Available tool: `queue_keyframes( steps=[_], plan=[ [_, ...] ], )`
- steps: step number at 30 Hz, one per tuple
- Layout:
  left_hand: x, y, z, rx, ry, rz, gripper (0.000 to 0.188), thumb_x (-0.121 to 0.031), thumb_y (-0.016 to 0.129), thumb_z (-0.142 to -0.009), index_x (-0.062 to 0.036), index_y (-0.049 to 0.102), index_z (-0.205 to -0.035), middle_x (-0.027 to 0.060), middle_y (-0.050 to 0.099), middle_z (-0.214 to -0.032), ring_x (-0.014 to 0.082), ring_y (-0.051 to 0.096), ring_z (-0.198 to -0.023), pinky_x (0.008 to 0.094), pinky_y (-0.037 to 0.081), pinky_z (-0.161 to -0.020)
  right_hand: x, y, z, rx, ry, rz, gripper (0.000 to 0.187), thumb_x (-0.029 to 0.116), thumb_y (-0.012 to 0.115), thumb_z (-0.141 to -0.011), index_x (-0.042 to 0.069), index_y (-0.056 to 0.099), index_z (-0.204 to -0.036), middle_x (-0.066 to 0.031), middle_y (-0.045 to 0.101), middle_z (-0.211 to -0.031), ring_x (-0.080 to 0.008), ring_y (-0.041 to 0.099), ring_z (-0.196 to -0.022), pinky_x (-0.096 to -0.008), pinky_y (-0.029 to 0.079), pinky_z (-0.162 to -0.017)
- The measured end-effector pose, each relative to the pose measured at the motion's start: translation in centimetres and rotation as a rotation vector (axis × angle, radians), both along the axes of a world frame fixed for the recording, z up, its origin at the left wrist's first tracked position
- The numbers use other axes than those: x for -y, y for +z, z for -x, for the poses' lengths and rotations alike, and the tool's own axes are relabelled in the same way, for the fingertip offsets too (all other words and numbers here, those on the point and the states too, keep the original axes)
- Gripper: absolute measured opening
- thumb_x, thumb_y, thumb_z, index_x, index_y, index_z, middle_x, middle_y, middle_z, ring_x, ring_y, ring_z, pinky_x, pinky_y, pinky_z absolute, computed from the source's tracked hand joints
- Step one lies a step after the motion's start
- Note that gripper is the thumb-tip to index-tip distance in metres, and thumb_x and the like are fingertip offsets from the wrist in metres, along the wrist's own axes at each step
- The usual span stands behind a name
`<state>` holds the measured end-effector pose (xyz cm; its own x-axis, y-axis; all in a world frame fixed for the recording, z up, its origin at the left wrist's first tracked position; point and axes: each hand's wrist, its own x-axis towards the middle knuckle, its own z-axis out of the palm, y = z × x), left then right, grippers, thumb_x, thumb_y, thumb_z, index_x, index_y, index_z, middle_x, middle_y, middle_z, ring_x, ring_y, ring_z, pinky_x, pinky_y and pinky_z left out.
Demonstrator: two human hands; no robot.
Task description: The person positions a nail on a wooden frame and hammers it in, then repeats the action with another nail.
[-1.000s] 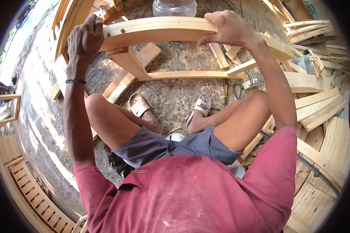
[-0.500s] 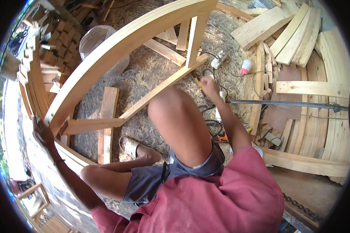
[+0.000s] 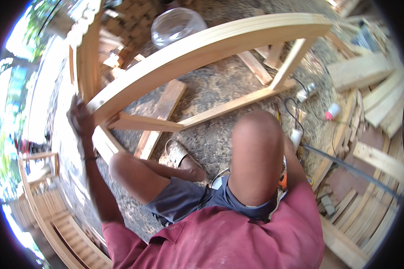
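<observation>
An arched wooden frame [image 3: 202, 49], with a curved top rail, a straight lower rail and short struts, stands in front of me. At its left end my left hand [image 3: 81, 119] grips the tip of the curved rail, fingers bent around the corner; motion softens their outline. My right forearm [image 3: 294, 168] passes behind my raised right knee, which hides the right hand. Close to that forearm lies an orange object [image 3: 283, 181], mostly covered, and a white cylindrical piece [image 3: 296, 137] with a dark cable. A loose board [image 3: 168, 101] lies on the ground beneath the frame.
Curved boards and offcuts [image 3: 386, 98] pile up on the right, crossed by a dark bar [image 3: 345, 166]. A white bottle with a pink cap [image 3: 332, 111] stands nearby. Beyond the frame sits a clear plastic bag [image 3: 177, 27]. Another wooden frame [image 3: 54, 233] lies at lower left.
The view has swung, so the frame appears farther right and flatter. My right hand, visible earlier beyond the knee, is now hidden behind it. My left hand stays at the frame's left end.
</observation>
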<state>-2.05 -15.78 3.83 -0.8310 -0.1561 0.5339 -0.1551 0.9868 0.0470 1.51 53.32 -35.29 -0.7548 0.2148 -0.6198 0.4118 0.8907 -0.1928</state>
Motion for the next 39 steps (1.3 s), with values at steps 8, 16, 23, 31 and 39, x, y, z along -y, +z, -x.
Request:
queue_keyframes(
  steps=[8, 16, 23, 31, 39],
  plan=[
    [-4.7, 0.7, 0.9, -0.065, 0.080, -0.121, 0.028, -0.030, 0.048, -0.095, -0.0077, 0.062, -0.105, 0.0245, 0.066, -0.079, 0.0432, 0.066, -0.077, 0.0544, 0.051, -0.072, -2.0, 8.3, -1.4, 0.067, 0.324, -0.052, 0.038, 0.028, 0.062, -0.093, 0.005, 0.060, -0.122, -0.0156, 0.064, -0.118, -0.0275, 0.062, -0.111, -0.0393, 0.051, -0.093],
    [-4.9, 2.6, 1.3, 0.138, 0.039, -0.208, 0.038, -0.035, 0.037, -0.100, -0.0056, 0.061, -0.106, 0.0208, 0.068, -0.079, 0.0375, 0.068, -0.080, 0.0516, 0.050, -0.078, 11.8, 39.1, 2.7, -0.936, 0.068, 0.789, 0.030, 0.014, 0.061, -0.096, 0.000, 0.059, -0.123, -0.0076, 0.065, -0.106, -0.0133, 0.062, -0.098, -0.0257, 0.050, -0.086],
    [-1.3, 3.4, 1.5, 0.279, -0.097, -0.231, 0.047, -0.047, 0.038, -0.101, -0.0036, 0.056, -0.104, 0.0243, 0.067, -0.097, 0.0419, 0.064, -0.097, 0.0529, 0.046, -0.085, 34.6, 45.0, 4.1, -0.468, 1.054, 0.373, 0.039, 0.030, 0.063, -0.091, 0.000, 0.064, -0.115, -0.0181, 0.072, -0.096, -0.0292, 0.070, -0.095, -0.0399, 0.052, -0.085],
    [-1.2, 2.7, 2.2, 0.131, -0.258, -0.467, 0.033, -0.035, 0.066, -0.090, -0.0030, 0.061, -0.097, 0.0148, 0.066, -0.085, 0.0291, 0.066, -0.085, 0.0410, 0.050, -0.078, 46.2, 28.8, 10.6, -0.371, 0.108, 1.450, 0.028, 0.027, 0.060, -0.097, 0.004, 0.069, -0.110, -0.0036, 0.070, -0.089, -0.0116, 0.066, -0.086, -0.0244, 0.050, -0.071],
    [-1.1, 3.2, 1.7, 0.141, -0.461, -0.676, 0.016, -0.015, 0.074, -0.087, -0.0032, 0.069, -0.096, 0.0032, 0.066, -0.097, 0.0135, 0.063, -0.097, 0.0319, 0.047, -0.093, 49.4, 27.2, 9.8, -0.192, -0.185, 1.926, 0.019, 0.015, 0.066, -0.095, 0.001, 0.068, -0.107, 0.0046, 0.063, -0.079, -0.0021, 0.049, -0.062, -0.0176, 0.038, -0.057]
  ],
)
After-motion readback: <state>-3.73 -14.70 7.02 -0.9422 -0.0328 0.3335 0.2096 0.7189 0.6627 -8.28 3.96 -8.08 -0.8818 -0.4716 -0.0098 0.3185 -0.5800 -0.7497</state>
